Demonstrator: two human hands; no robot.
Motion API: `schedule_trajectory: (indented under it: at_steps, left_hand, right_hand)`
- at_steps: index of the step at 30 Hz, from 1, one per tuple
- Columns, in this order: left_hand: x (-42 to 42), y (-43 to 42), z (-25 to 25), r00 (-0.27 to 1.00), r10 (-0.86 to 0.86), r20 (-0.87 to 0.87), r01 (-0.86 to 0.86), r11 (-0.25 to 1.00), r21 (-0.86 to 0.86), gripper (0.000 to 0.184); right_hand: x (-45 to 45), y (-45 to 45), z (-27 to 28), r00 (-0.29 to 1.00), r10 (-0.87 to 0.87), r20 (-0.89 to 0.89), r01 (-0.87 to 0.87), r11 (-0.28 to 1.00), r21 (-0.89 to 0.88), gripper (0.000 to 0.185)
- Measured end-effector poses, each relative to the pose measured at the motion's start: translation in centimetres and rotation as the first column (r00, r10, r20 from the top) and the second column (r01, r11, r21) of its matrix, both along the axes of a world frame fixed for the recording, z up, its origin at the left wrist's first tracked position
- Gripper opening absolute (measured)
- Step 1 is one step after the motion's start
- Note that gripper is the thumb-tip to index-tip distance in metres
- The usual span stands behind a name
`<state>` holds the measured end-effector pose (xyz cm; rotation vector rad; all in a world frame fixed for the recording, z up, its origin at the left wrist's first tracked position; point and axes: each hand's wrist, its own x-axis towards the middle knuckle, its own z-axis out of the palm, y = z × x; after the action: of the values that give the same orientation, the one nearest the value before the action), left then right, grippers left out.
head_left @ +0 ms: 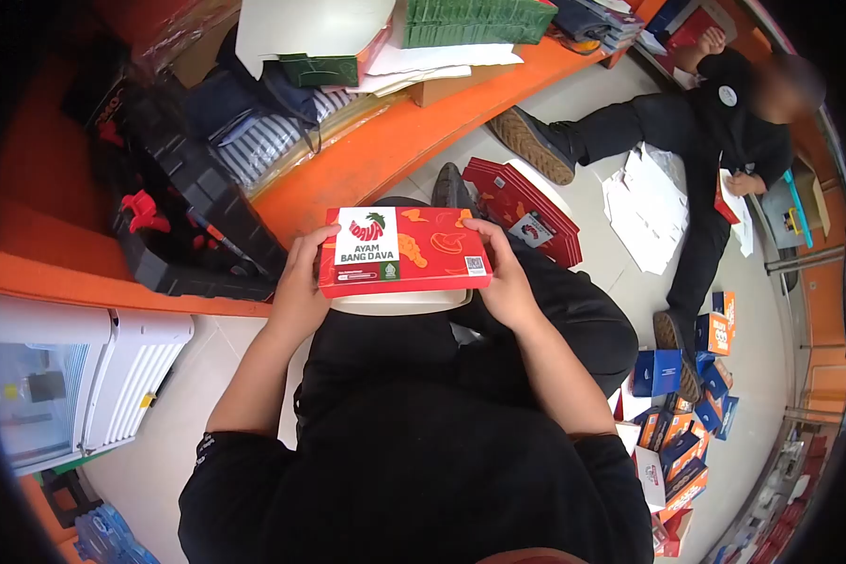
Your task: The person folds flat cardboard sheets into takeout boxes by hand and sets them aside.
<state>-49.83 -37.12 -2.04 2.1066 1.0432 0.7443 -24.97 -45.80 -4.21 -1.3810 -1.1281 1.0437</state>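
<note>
Between my two hands is a red cardboard food box (432, 254) with a white label reading "Ayam Bang Dava". My left hand (303, 282) grips its left end, thumb on the top edge. On the right end my right hand (508, 280) holds it the same way. Under the box, a white flat piece (399, 303) shows above my lap; what it is I cannot make out. Just beyond my right hand, a stack of flat red box blanks (536, 211) lies on the floor by my shoe.
An orange shelf (376, 169) with papers and a green box (475, 23) runs across the front. Folded boxes (681, 451) in blue, orange and white pile up at right. A co-worker (733, 122) sits by white sheets (644, 211). A black case (174, 188) stands left.
</note>
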Motion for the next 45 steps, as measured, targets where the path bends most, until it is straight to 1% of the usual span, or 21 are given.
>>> schedule_trajectory:
  at_steps: [3,4,6,9,11,12,15,16,19,22,24,26,28,31,35,36,39,40,43,44,45]
  left_hand:
    - [-0.2,-0.4,0.7,0.987,0.001,-0.158,0.002,1.000,0.015,0.062]
    - [-0.2,-0.4,0.6,0.989,0.001,-0.150,0.006,0.999,0.045,0.062]
    - [-0.3,-0.7,0.1,0.992,0.004,-0.129,0.009,0.995,0.101,0.063]
    - [-0.5,-0.9,0.4,0.991,-0.013,-0.132,0.014,1.000,0.008,0.062]
    - [-0.7,-0.5,0.2,0.990,-0.037,0.139,0.067,0.974,-0.217,0.060]
    - [-0.9,-0.4,0.2,0.963,-0.021,0.268,0.110,0.940,-0.322,0.059]
    - [-1.0,0.2,0.4,0.922,0.064,0.381,0.113,0.899,-0.423,0.059]
    - [-1.1,0.1,0.3,0.941,0.058,0.332,0.088,0.909,-0.407,0.058]
    - [-1.3,0.1,0.5,0.965,0.012,0.263,0.075,0.946,-0.316,0.058]
    - [-1.4,-0.6,2.0,0.952,0.080,0.296,0.082,0.863,-0.498,0.058]
    - [-1.7,-0.2,1.7,0.996,0.011,0.087,0.025,0.916,-0.400,0.063]
    - [-1.9,0.1,0.6,0.999,-0.045,0.024,0.050,0.944,-0.325,0.072]
    - [-2.1,0.2,-1.2,0.988,-0.112,0.107,0.138,0.952,-0.275,0.087]
    - [-2.6,-0.4,-1.5,0.874,-0.224,0.432,0.397,0.840,-0.369,0.094]
    - [-2.7,-1.2,-3.7,0.899,-0.053,0.434,0.257,0.867,-0.426,0.072]
    - [-2.6,-1.1,-4.3,0.918,-0.084,0.388,0.234,0.904,-0.358,0.064]
    - [-1.5,-1.5,-5.3,0.903,0.010,0.429,0.177,0.902,-0.393,0.063]
    - [-1.3,-1.3,-5.5,0.910,-0.003,0.415,0.152,0.933,-0.327,0.067]
    - [-0.9,-1.4,-5.7,0.855,0.088,0.511,0.132,0.916,-0.378,0.074]
    - [-1.1,-1.3,-6.1,0.812,0.113,0.572,0.234,0.836,-0.496,0.080]
    - [-0.9,-1.2,-6.5,0.811,0.123,0.572,0.224,0.837,-0.498,0.079]
  right_hand:
    - [0.9,-0.1,0.7,0.998,0.014,-0.063,-0.019,0.996,-0.089,0.043]
    - [1.1,-0.2,1.0,0.992,-0.012,-0.127,-0.009,0.987,-0.158,0.042]
    - [0.7,-0.5,1.1,0.999,0.010,-0.035,-0.012,0.997,-0.072,0.044]
    - [0.3,-1.0,1.4,0.998,0.038,0.059,-0.036,0.998,-0.043,0.055]
    - [0.0,-1.4,1.6,0.983,0.034,0.179,-0.031,0.999,-0.018,0.061]
    - [0.2,-1.5,1.5,0.936,0.091,0.339,-0.086,0.996,-0.029,0.072]
    - [0.0,-2.0,1.6,0.937,0.153,0.315,-0.148,0.988,-0.041,0.080]
    - [0.0,-2.0,1.4,0.942,0.183,0.281,-0.174,0.983,-0.059,0.088]
    - [-0.4,-2.4,2.7,0.921,0.221,0.320,-0.208,0.975,-0.077,0.094]
    - [-0.6,-2.8,2.5,0.943,0.252,0.218,-0.243,0.968,-0.069,0.094]
    - [-0.5,-2.7,2.3,0.939,0.288,0.190,-0.284,0.958,-0.047,0.090]
    - [-0.6,-2.5,2.1,0.943,0.281,0.178,-0.283,0.959,-0.012,0.085]
    - [-1.0,-2.3,1.4,0.958,0.224,0.177,-0.235,0.971,0.043,0.080]
    - [-1.0,-2.3,0.3,0.975,0.205,0.089,-0.208,0.978,0.023,0.076]
    - [-1.1,-2.8,0.2,0.974,0.220,0.062,-0.223,0.973,0.060,0.073]
    - [-1.2,-2.7,-0.5,0.976,0.199,0.093,-0.205,0.977,0.062,0.073]
    - [-1.9,-2.6,-3.0,0.964,0.171,0.206,-0.179,0.984,0.019,0.073]
    - [-2.0,-2.7,-3.5,0.965,0.178,0.192,-0.187,0.982,0.031,0.074]
    - [-2.2,-2.8,-2.7,0.983,0.132,0.124,-0.144,0.985,0.093,0.074]
    - [-2.6,-3.1,-1.9,0.993,0.112,-0.048,-0.107,0.990,0.089,0.074]
    - [-2.5,-2.9,-2.2,0.995,0.090,-0.039,-0.087,0.994,0.071,0.073]
